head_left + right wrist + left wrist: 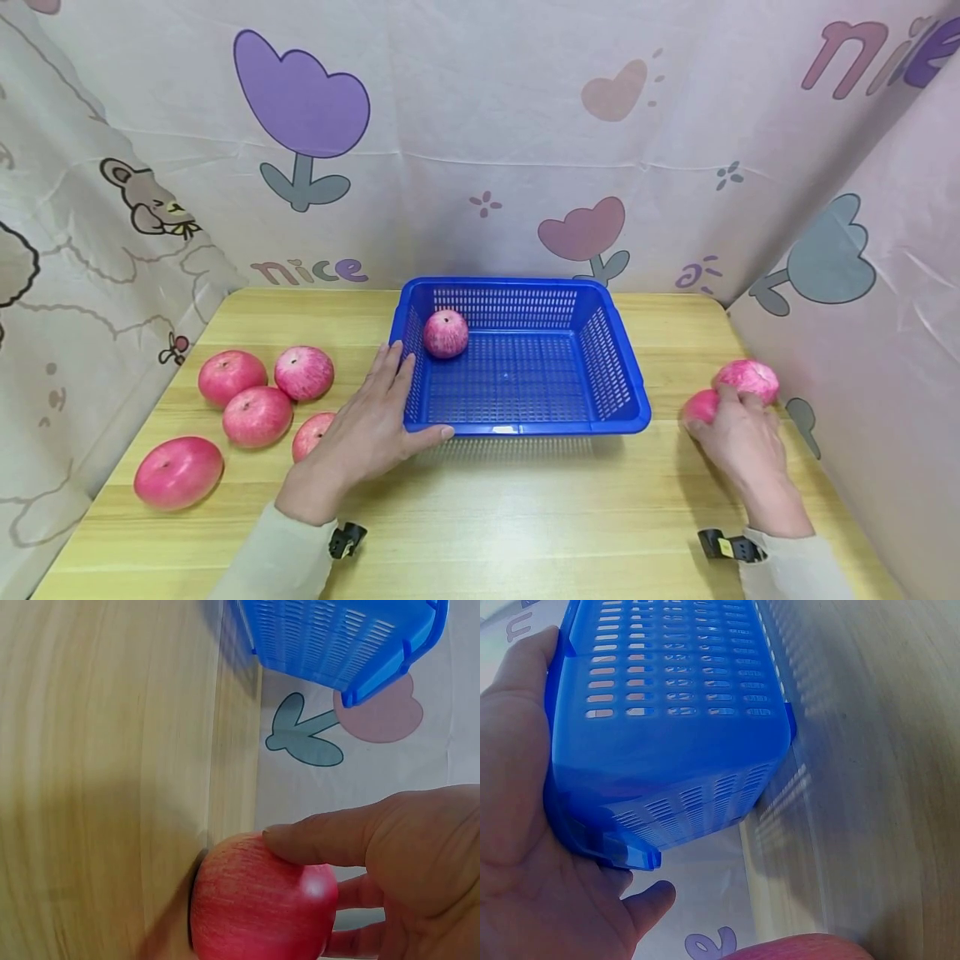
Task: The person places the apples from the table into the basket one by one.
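A blue plastic basket [517,427] with slotted walls stands on the table, one pink-red apple [446,335] inside at its back left. My left hand [372,408] rests against the basket's front left corner, thumb along the front rim and straight fingers over the left rim. The left wrist view shows that corner of the basket [667,750] close to the palm. Far to the right, my right hand [746,442] grips a red apple [262,904] between thumb and fingers, low at the table surface. Just beyond it sits another apple [750,379], partly behind the fingers.
On the left of the table lie several more apples [257,416], one [311,435] partly hidden behind my left hand. Wood-grain tabletop [525,517] extends in front of the basket. A printed curtain [465,125] hangs behind and at both sides.
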{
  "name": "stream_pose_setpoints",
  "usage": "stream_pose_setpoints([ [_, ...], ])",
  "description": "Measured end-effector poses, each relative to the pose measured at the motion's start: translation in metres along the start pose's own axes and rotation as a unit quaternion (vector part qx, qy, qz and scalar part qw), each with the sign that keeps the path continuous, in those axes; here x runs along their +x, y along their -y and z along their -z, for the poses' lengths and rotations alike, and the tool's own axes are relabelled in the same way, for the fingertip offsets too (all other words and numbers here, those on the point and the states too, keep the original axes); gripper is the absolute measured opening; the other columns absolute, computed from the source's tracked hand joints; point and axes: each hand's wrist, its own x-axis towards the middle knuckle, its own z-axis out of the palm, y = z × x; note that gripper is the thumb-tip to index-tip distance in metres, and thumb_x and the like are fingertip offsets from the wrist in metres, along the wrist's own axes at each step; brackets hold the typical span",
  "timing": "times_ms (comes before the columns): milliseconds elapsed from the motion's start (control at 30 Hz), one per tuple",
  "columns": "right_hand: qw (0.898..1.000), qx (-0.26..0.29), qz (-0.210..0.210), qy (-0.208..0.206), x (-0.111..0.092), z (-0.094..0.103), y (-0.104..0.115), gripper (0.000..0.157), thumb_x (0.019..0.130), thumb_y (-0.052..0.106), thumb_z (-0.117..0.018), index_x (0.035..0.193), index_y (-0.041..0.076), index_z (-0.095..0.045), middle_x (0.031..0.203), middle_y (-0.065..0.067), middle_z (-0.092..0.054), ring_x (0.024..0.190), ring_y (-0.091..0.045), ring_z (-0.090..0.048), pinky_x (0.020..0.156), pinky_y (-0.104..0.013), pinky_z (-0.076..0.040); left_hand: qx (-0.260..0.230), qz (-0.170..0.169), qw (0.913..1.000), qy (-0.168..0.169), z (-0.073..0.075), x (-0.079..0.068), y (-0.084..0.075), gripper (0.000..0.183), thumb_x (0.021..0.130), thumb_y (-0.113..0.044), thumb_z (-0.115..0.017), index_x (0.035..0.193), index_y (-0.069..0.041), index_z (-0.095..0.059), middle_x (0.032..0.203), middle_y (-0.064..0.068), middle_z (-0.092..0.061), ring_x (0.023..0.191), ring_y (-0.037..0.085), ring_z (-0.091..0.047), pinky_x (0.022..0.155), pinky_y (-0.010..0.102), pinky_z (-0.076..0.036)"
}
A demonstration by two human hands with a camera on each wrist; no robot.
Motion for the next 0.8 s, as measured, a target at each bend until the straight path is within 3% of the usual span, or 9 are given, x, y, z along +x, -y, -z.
stream_pose_setpoints([
  [167,1.0,0.005,0.003,0.006,0.002,-0.001,0.007,0.08,0.095,0.027,-0.072,0.153,-0.014,-0.035,0.143,-0.051,-0.032,0.115,-0.074,-0.038,0.088,-0.082,-0.043,0.001,-0.001,1.0,0.001,0.0,-0.001,0.001,0.13,0.081,-0.094,-0.051,0.17,-0.007,-0.011,0.178,0.016,0.001,0.165,0.036,0.003,0.125,0.065,-0.026],
  [467,1.0,0.007,0.018,0.014,0.007,-0.006,0.012,0.08,0.097,0.028,-0.07,0.152,-0.016,-0.034,0.146,-0.05,-0.032,0.12,-0.074,-0.042,0.096,-0.084,-0.042,0.002,-0.005,1.0,-0.004,0.0,-0.001,0.001,0.131,0.081,-0.095,-0.05,0.169,-0.005,-0.013,0.178,0.017,0.0,0.165,0.038,0.001,0.124,0.065,-0.027],
  [800,0.999,0.027,-0.002,0.023,0.012,-0.009,0.011,0.083,0.099,0.034,-0.064,0.154,-0.017,-0.028,0.149,-0.049,-0.032,0.126,-0.068,-0.043,0.101,-0.082,-0.041,0.006,-0.005,1.0,-0.005,0.0,-0.002,0.0,0.131,0.081,-0.095,-0.049,0.169,-0.004,-0.015,0.178,0.018,-0.001,0.165,0.04,-0.001,0.124,0.065,-0.028],
])
